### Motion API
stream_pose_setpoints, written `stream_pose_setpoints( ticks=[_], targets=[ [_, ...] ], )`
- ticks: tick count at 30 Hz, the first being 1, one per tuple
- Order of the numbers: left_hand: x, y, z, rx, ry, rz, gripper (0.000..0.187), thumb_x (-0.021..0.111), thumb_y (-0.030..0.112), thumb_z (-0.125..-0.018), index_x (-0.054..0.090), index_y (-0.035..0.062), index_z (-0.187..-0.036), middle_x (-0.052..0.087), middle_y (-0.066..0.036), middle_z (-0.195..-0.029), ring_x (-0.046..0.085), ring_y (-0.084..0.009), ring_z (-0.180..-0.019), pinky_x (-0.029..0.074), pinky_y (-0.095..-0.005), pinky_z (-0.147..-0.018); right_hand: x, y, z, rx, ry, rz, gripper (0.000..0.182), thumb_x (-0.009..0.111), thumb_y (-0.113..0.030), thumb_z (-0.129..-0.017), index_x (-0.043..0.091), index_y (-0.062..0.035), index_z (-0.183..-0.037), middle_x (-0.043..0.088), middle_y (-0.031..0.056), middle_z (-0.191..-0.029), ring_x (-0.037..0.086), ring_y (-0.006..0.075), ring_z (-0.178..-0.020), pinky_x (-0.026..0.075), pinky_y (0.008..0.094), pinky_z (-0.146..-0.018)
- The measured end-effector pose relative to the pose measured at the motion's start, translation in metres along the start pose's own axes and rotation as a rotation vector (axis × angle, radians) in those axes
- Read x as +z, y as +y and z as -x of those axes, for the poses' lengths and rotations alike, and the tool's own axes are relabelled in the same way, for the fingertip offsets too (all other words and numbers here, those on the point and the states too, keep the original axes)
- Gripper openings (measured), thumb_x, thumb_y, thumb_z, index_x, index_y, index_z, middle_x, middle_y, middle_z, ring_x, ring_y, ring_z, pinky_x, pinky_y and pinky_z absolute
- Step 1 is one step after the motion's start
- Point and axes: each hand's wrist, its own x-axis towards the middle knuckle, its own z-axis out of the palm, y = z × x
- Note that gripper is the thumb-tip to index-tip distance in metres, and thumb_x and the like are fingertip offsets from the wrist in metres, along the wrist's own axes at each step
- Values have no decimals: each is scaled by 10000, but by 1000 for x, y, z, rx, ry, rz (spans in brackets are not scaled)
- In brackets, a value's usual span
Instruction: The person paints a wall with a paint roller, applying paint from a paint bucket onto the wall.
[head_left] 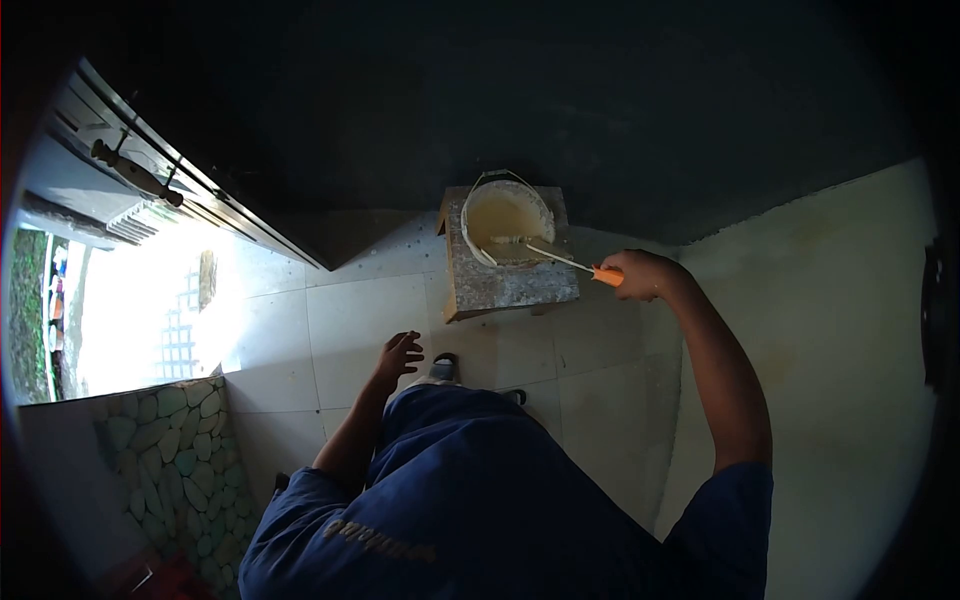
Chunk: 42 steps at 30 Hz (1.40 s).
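My right hand (pixel 640 275) is closed around the orange handle of a paint roller (pixel 560 258). The thin pale rod of the roller reaches left over the rim of a bucket (pixel 467 228), and its head lies inside, against the pale cream liquid (pixel 505 215). This bucket has a smeared rim and a raised wire handle, and it stands on a small wooden stool (pixel 515 285) with paint-stained boards. Lower down, my left hand (pixel 402 355) hangs in the air by my thigh, holding nothing, its fingers loosely bent and apart.
Behind the stool rises a dark wall (pixel 600 110); a pale wall (pixel 810 350) stands at right. An open door with a long handle (pixel 135 175) is at left, beside a bright doorway. Stone-patterned cladding (pixel 180 460) covers a low wall. Light tiles (pixel 370 320) form the floor.
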Motion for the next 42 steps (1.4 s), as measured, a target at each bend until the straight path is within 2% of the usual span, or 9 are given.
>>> stream_pose_setpoints(
  ticks=[16,21,24,29,32,33,34,38,42],
  targets=[
    [63,10,-38,-79,-200,-144,387,498,442,-886,539,144,-1128,579,-48,-945,584,-199,-864,457,-375,-718,-36,45,133,-24,79,-42,562,656,-103,-686,534,-117,-1234,613,95,-1002,605,193,-871,482,340,-748],
    [106,27,-52,-135,-251,-202,387,503,420,-877,533,148,-1151,581,-47,-950,586,-194,-876,457,-376,-728,-26,127,181,27,-20,-723,542,644,-25,-714,507,-37,-1238,573,65,-706,497,90,-479,401,227,-446],
    [130,25,-60,-131,-283,-242,363,513,408,-874,524,149,-1129,577,-43,-945,591,-196,-882,459,-377,-728,35,188,199,-89,-23,-1200,537,647,-9,-716,496,-18,-1230,544,33,-659,440,65,-410,331,203,-372],
    [184,18,-63,-149,-323,-374,359,529,401,-865,521,144,-1115,577,-45,-956,595,-204,-883,461,-387,-728,204,241,220,-130,59,-1645,558,690,-76,-732,471,-5,-1241,572,50,-736,518,78,-501,396,187,-405],
    [224,4,-63,-138,-339,-477,367,534,381,-864,518,131,-1132,579,-53,-974,599,-210,-879,471,-395,-724,354,244,213,-521,143,-2040,548,666,-151,-784,435,31,-1246,551,39,-768,523,74,-536,410,188,-438],
    [233,-5,-68,-124,-364,-491,376,516,363,-876,509,128,-1169,580,-61,-989,598,-211,-876,484,-394,-719,390,237,219,-748,39,-2210,607,626,-182,-814,335,53,-1291,548,100,-953,551,116,-655,442,207,-528],
    [248,-16,-70,-97,-365,-523,450,555,479,-840,535,134,-1128,579,-41,-905,600,-170,-779,468,-335,-622,420,219,226,-581,103,-2484,573,579,-197,-848,321,28,-1307,531,96,-880,535,114,-617,432,210,-496],
    [324,-44,-71,-150,-454,-634,425,525,442,-863,516,112,-1130,568,-70,-883,603,-193,-772,477,-352,-610,491,186,239,-877,311,-2742,523,525,-217,-900,310,-43,-1343,518,106,-845,509,115,-571,406,209,-453],
    [421,-72,-59,-198,-579,-809,413,532,420,-859,506,103,-1122,561,-76,-891,611,-215,-777,486,-354,-587,516,187,270,-655,687,-2796,484,490,-155,-918,304,-70,-1357,487,90,-789,462,98,-507,351,182,-399]
  ],
)
